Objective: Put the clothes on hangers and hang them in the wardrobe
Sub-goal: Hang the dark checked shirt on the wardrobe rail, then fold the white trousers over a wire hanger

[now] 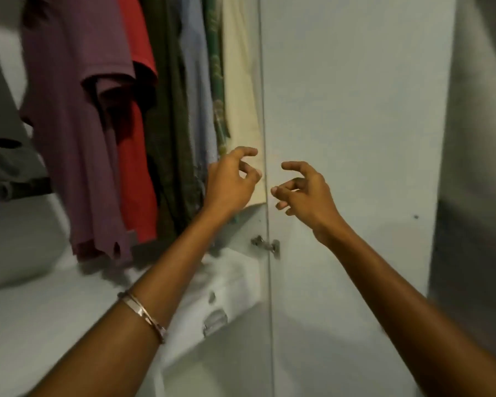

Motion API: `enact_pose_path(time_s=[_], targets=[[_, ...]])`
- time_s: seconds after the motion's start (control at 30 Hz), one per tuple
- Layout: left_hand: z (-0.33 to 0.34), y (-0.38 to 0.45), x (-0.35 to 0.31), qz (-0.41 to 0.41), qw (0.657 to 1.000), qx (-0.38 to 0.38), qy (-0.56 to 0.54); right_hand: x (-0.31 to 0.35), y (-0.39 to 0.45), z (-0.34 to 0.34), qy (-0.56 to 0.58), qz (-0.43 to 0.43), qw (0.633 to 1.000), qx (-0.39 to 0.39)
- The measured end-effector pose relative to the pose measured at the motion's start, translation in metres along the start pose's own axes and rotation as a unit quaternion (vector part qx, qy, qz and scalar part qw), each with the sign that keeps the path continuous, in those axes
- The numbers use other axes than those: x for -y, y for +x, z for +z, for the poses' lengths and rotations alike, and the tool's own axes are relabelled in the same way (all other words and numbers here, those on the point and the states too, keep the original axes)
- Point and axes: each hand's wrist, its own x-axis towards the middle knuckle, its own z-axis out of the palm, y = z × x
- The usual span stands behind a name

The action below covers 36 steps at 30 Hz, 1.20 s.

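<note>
Clothes hang side by side in the open wardrobe [355, 110], its white door [355, 167] swung out at the right. From left: a grey garment [3, 144] at the frame edge, a purple shirt [78, 116] with its short sleeve folded forward, a red shirt [136, 156] just behind it, a dark olive garment [169, 124], a pale blue one [196, 90], a green patterned one [216, 70] and a cream one [241, 90] nearest the door. Their hems hang clear above the white shelf [40, 310]. The hangers are out of view.
</note>
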Motion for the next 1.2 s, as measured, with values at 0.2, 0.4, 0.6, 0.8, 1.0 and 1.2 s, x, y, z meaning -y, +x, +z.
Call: enact_pose_path(time_s=[0.2,0.4,0.6,0.8,1.0,1.2], targets=[[0.124,-0.162,-0.083,-0.07,0.975,0.163,-0.137,-0.049,-0.164,-0.161,-0.1,0.066,0.987,-0.108],[0.247,-0.353,-0.199,-0.153,0.885,0.368,-0.238,-0.067,-0.372,-0.331,-0.219,0.205,0.934,-0.193],[0.314,-0.515,-0.329,-0.13,0.769,0.559,-0.28,-0.047,-0.555,-0.433,-0.297,0.33,0.833,-0.329],[0.329,-0.65,-0.405,-0.019,0.65,0.705,-0.281,-0.024,-0.703,-0.456,-0.357,0.446,0.686,-0.45],[0.308,-0.766,-0.434,0.142,0.539,0.796,-0.234,-0.01,-0.845,-0.406,-0.323,0.545,0.533,-0.561],[0.281,-0.852,-0.434,0.211,0.464,0.851,-0.128,0.01,-0.96,-0.333,-0.258,0.612,0.392,-0.637]])
